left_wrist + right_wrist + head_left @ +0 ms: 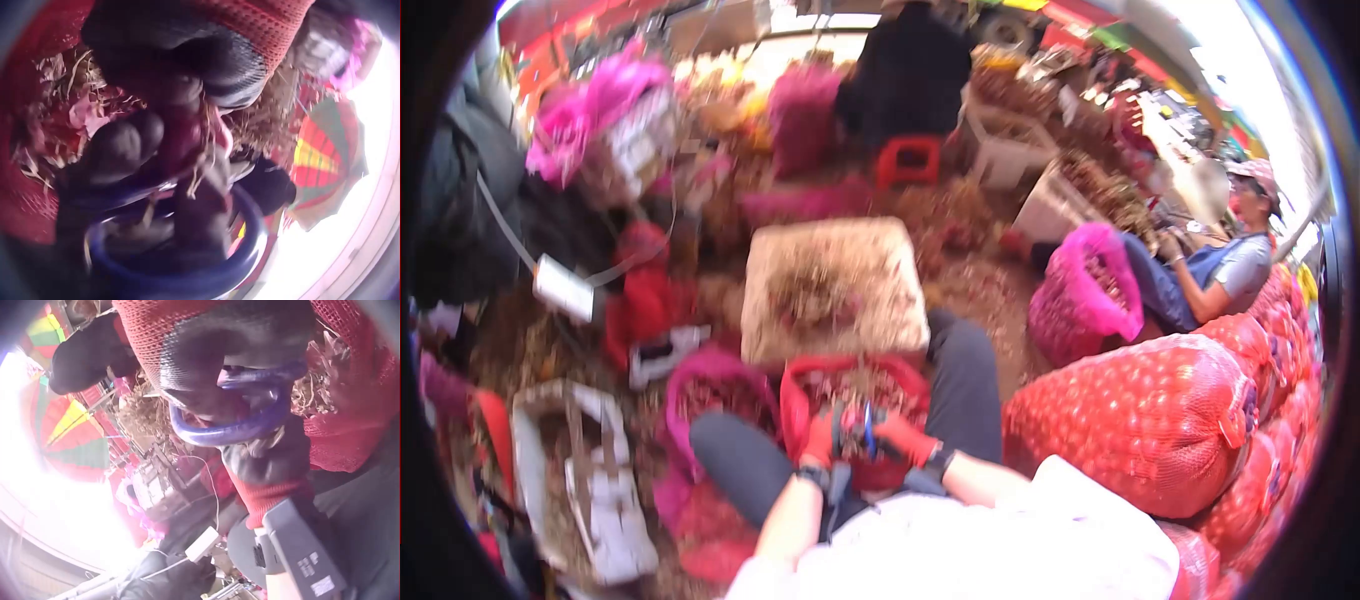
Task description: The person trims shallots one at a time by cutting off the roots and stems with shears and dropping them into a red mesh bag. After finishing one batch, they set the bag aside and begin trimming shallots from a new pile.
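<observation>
Red gloves with dark palms cover both hands, which meet low over a red mesh bag [796,400] between the knees. My right hand [903,437] grips blue-handled scissors [215,435], its fingers through the loops. Close beside them, my left hand [825,437] pinches a small dark-red onion [180,142] with dry, stringy stalks, partly hidden by the fingers. The scissors' blades are hidden among the gloves. Pinkish skins and dry scraps [87,115] lie inside the bag.
A pale foam box [840,240] with a heap of dry trimmings stands ahead. Stuffed red net sacks [1140,420] are piled at the right, near a seated person [1230,270]. Pink mesh bags [680,385] and a white crate [535,480] are at the left.
</observation>
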`<state>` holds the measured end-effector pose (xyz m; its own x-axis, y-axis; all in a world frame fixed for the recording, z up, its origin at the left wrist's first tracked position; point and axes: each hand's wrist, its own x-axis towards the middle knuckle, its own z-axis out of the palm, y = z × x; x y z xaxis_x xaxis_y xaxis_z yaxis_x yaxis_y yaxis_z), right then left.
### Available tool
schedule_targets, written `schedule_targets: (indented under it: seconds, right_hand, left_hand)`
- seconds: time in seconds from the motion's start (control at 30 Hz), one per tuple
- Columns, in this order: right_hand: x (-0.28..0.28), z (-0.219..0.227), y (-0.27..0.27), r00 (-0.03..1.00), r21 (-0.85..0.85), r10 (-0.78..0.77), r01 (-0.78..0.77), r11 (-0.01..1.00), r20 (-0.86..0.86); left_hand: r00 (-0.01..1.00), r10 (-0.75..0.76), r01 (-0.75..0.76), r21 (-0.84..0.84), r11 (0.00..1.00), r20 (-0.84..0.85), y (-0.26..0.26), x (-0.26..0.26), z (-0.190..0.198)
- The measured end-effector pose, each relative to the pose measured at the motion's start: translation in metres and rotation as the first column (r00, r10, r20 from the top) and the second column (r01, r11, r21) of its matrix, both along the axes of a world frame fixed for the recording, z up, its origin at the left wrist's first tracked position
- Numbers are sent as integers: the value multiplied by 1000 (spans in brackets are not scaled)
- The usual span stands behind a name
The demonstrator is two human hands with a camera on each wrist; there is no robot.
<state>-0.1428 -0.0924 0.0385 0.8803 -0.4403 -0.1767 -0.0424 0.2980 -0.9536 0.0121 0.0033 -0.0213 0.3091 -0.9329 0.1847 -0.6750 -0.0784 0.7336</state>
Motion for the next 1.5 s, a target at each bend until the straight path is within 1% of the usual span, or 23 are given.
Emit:
schedule_targets:
  seconds: [0.03, 0.07, 0.1, 0.13, 0.23, 0.27, 0.3, 0.4, 0.43, 0.53, 0.57, 0.67, 0.7, 0.8, 0.83, 0.93, 1.03, 1.13, 1.23, 1.3, 1.37, 1.43, 1.5]
  right_hand:
    - [0, 15, -1, 999, 82, -32, 30, 996, 20]
    - [2, 31, 2, 999, 360, -48, 51, 931, -17]
    - [0, 30, -2, 999, 495, 33, -44, 868, 31]
    - [-1, 23, -1, 1000, 472, -1, 9, 881, -17]
    - [-12, 11, -8, 1000, 508, -3, 8, 861, -11]
    - [-12, 4, -12, 1000, 532, 2, -5, 847, 5]
    - [-11, 1, -12, 999, 548, -33, 31, 836, -5]
    - [-13, -5, -16, 994, 494, -97, 111, 863, -55]
    - [-11, -10, -18, 994, 414, -86, 109, 904, -73]
    - [-10, -18, -15, 992, 238, -62, 87, 967, -111]
    - [-9, -15, -13, 992, 235, -48, 75, 969, -120]
    - [-10, -11, -11, 995, 385, -28, 62, 921, -93]
    - [-12, -11, -12, 997, 457, -30, 62, 887, -76]
    - [-11, -11, -23, 983, 409, -102, 158, 899, -156]
    - [-6, -16, -25, 975, 492, -142, 209, 845, -170]
    - [-11, -15, -29, 955, 413, -234, 291, 863, -184]
    - [-4, -6, -21, 978, -9, -160, 160, 987, -133]
    - [11, -11, -12, 983, -317, -155, 116, 941, -102]
    - [15, -18, -28, 980, 100, -138, 153, 983, -145]
    - [15, 1, -35, 972, 269, -149, 194, 943, -179]
    - [17, -11, -29, 984, -65, -135, 128, 990, -114]
    - [17, -32, -19, 990, -361, -131, 107, 927, -44]
    - [18, -46, -13, 993, -447, -116, 95, 889, -19]
  left_hand:
    - [982, -176, 175, 8, 984, 73, -1, 4, 21]
    - [974, -222, 220, 44, 974, 37, 0, 5, 27]
    - [954, -134, 137, -8, 991, -267, 5, -1, 34]
    - [955, -47, 27, -74, 997, -293, 11, -12, 54]
    - [958, 109, -88, 89, 992, -267, 19, -9, -69]
    - [800, 329, -237, 240, 942, -501, 18, -15, -72]
    - [522, 540, -384, 383, 840, -661, 17, -20, -74]
    - [722, 565, -611, 15, 792, -399, 11, -26, -61]
    - [573, 446, -544, 88, 835, -688, 6, -25, -17]
    - [425, 80, -147, 18, 989, -902, -3, -20, 0]
    - [457, 29, -9, 28, 1000, -889, -3, -25, 12]
    - [-138, 225, 15, 225, 974, -964, 7, -31, 41]
    - [-401, -50, 128, -109, 986, -915, 10, -26, 6]
    - [-385, 24, 64, -1, 998, -923, 7, -24, -4]
    - [-582, -43, -21, -38, 999, -812, 6, -19, -5]
    - [-542, -56, -155, 34, 987, -839, 5, -18, -10]
    - [-474, 58, -169, 155, 973, -879, 8, -22, -18]
    - [-343, -3, 14, -8, 1000, -939, 13, -30, 19]
    - [-55, 70, 29, 69, 997, -996, 14, -28, 19]
    - [-112, 74, -118, 87, 989, -991, 19, -26, -1]
    - [-226, 53, -247, 110, 963, -973, 21, -31, 1]
    - [-393, 1, -343, 148, 927, -919, 21, -40, 8]
    - [-370, 76, -255, 180, 950, -926, 18, -42, 16]
